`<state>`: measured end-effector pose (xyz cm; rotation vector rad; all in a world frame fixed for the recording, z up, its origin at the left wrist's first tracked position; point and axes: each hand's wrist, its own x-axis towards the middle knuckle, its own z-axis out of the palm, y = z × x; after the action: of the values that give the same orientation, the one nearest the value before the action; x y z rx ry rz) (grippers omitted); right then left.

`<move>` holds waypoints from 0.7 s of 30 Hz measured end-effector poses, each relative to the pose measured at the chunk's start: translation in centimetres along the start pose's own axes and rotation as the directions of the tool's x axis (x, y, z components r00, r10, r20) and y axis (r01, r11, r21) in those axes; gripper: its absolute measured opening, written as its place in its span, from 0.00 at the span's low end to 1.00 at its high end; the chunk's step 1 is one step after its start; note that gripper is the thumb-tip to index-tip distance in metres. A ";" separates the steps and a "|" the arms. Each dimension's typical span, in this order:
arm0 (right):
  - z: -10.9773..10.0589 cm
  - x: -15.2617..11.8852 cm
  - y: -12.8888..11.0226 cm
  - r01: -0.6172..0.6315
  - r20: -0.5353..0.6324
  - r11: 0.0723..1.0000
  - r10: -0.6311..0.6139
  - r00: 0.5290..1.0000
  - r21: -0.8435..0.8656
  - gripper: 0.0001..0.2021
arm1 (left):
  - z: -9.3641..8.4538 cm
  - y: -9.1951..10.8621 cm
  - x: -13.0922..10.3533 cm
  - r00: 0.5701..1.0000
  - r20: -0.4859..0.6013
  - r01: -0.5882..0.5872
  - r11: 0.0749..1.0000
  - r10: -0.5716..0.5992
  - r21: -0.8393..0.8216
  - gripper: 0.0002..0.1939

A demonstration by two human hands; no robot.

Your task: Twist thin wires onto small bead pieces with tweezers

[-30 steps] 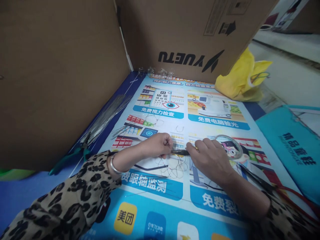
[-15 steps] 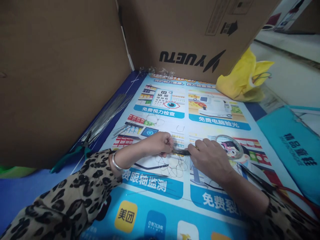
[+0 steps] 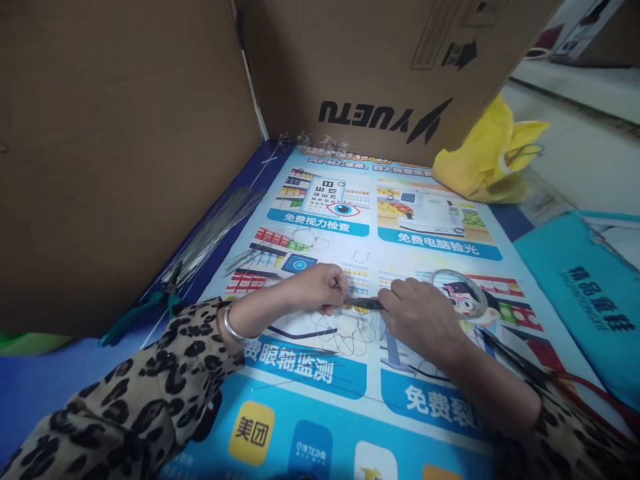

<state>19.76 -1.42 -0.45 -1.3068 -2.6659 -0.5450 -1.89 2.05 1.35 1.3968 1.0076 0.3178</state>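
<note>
My left hand point(image 3: 330, 288) is closed in a pinch on thin wire, which bends into a flower-like outline of several loops point(image 3: 345, 337) just below the fingers. A slim dark metal tool point(image 3: 367, 303) sticks out of the fist of my right hand point(image 3: 417, 317), its tip reaching the wire beside my left fingertips. The tool's rear part is hidden in my palm, so its exact kind cannot be told. Another looped wire piece point(image 3: 310, 237) and a small U-shaped wire point(image 3: 361, 256) lie on the printed poster sheet point(image 3: 320, 427) beyond my hands.
To the left lie green-handled pliers point(image 3: 145, 313) and a bundle of straight wires point(image 3: 215, 230). A wire coil point(image 3: 480, 303) and a red-handled tool point(image 3: 520, 360) rest at right. Cardboard point(image 3: 380, 60) walls the back and left; a yellow bag point(image 3: 483, 160) and turquoise bag point(image 3: 580, 287) are right.
My right hand and the dark tool have shifted very slightly to the right. The left hand keeps its pinch in the same place.
</note>
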 end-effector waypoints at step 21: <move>-0.7 0.2 0.3 0.004 -0.007 1.000 -0.004 1.000 0.002 0.03 | -0.4 -0.5 0.2 0.994 0.088 -0.060 0.994 0.068 -0.089 0.09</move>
<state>19.79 -1.37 0.34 -1.2971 -2.6636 -0.5453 -2.23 2.35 0.87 1.3552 0.8656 0.3382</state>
